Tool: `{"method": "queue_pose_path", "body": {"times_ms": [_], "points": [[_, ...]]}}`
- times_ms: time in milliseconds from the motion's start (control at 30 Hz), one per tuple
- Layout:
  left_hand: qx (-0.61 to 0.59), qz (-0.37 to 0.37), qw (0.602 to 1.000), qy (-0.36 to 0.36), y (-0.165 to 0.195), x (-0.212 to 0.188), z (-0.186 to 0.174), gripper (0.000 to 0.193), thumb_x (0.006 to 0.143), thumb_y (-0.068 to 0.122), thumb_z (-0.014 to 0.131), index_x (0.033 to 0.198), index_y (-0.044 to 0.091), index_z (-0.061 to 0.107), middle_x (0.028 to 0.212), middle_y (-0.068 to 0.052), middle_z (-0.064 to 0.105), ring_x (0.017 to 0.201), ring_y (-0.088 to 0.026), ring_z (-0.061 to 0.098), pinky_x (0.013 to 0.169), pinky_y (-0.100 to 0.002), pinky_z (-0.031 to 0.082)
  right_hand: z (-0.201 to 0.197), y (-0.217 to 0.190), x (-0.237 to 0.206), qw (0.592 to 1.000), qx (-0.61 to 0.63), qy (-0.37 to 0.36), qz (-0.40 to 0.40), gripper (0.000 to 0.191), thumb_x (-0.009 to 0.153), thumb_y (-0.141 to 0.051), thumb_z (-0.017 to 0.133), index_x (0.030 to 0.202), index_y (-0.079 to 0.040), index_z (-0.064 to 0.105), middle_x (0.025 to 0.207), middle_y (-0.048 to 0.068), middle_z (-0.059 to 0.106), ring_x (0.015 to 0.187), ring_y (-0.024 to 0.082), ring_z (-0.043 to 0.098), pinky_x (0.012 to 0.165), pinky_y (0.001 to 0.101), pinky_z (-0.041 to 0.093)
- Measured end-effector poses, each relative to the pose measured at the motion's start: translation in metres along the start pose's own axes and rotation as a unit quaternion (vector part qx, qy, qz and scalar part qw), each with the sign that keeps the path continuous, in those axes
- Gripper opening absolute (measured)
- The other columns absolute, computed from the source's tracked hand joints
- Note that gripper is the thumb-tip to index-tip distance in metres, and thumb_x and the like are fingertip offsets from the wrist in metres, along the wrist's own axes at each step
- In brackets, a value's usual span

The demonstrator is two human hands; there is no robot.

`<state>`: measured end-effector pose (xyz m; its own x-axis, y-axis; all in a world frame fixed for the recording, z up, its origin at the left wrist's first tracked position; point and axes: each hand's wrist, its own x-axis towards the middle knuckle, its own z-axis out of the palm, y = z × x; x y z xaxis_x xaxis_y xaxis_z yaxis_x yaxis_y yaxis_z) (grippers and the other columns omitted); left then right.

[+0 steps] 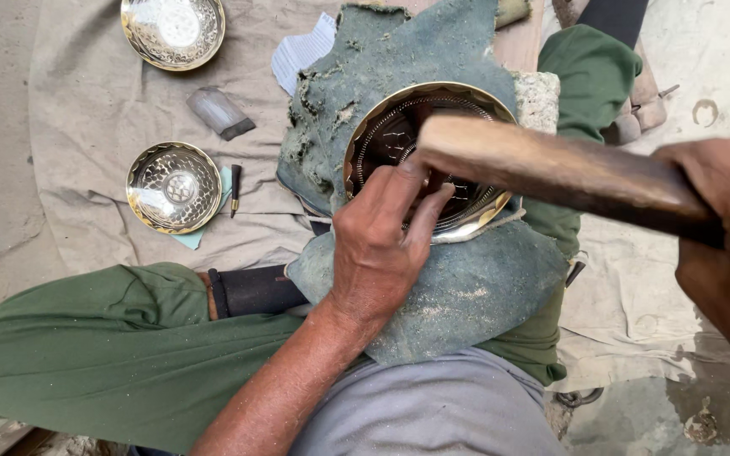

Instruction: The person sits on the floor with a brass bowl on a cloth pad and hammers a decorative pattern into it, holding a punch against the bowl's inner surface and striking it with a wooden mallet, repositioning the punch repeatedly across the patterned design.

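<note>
**Two hands at work on a brass bowl held in the lap**

Two bare hands show, seen from above. Nearest is a grey shirt and green trousers (86, 363) on crossed legs, with a worn, ragged teal cloth (458, 295) spread over the lap. The left hand (378, 241) reaches forward from the lower middle, its fingers pinched closed inside the brass bowl (382, 127); what they pinch is too hidden to tell. The bowl rests on the teal cloth, tilted toward the viewer, round, with a shiny golden scalloped rim and a darker inside ringed with fine stamped patterns. The right hand (728, 245), at the right edge, is wrapped closed around a thick brown wooden handle (551, 165) that crosses above the bowl.

Farther left, on a beige ground cloth (86, 110), sits a smaller hammered brass bowl (174, 187) on a pale green scrap, a small dark punch (235, 187) just beside it. Beyond lie a grey block (220, 112), a white lined paper (302, 52) with no readable marks, and another hammered brass bowl (173, 31) at the top edge.
</note>
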<state>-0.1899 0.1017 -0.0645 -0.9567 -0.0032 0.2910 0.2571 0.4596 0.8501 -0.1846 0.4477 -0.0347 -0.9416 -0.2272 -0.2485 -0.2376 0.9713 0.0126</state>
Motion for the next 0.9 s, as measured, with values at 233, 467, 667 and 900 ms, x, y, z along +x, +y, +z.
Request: {"method": "queue_pose_path", "body": {"times_ms": [233,467,667,900], "points": [[-0.023,-0.064,0.997,0.039,-0.001,-0.005,0.005,0.034,0.098,0.009,0.077,0.126,-0.001,0.060,0.101,-0.011,0.072,0.086,-0.015,0.077,0.073,-0.026,0.066,-0.091,-0.073,0.049,0.992,-0.008,0.067,-0.111,0.030,0.082,0.012,0.073,0.110,0.005,0.066,0.085,0.018,0.065,0.073,0.027,0.066,0.074,0.0381,0.056],[-0.029,-0.105,0.993,0.034,0.000,-0.002,0.007,0.028,0.095,0.011,0.082,0.112,0.001,0.063,0.089,-0.009,0.071,0.077,-0.014,0.075,0.067,-0.028,0.064,-0.123,-0.108,0.076,0.988,-0.010,0.081,-0.133,0.029,0.090,0.006,0.074,0.118,0.005,0.065,0.086,0.019,0.067,0.072,0.027,0.067,0.073,0.0412,0.056],[0.003,-0.009,1.000,-0.005,0.003,0.005,-0.003,0.031,0.097,0.010,0.082,0.122,0.006,0.064,0.102,-0.012,0.069,0.085,-0.025,0.071,0.071,-0.036,0.058,-0.094,-0.080,0.065,0.999,-0.040,-0.030,-0.017,0.025,0.094,0.001,0.069,0.119,-0.002,0.068,0.092,0.014,0.071,0.079,0.022,0.070,0.083,0.0370,0.058],[-0.018,0.017,0.997,-0.080,0.000,0.017,-0.009,0.040,0.094,0.010,0.081,0.129,0.004,0.063,0.106,-0.013,0.070,0.091,-0.031,0.073,0.078,-0.041,0.061,-0.043,-0.032,0.037,1.000,-0.006,-0.003,0.023,0.026,0.087,0.005,0.070,0.113,0.005,0.066,0.102,0.017,0.068,0.081,0.021,0.067,0.084,0.0333,0.058]]}}
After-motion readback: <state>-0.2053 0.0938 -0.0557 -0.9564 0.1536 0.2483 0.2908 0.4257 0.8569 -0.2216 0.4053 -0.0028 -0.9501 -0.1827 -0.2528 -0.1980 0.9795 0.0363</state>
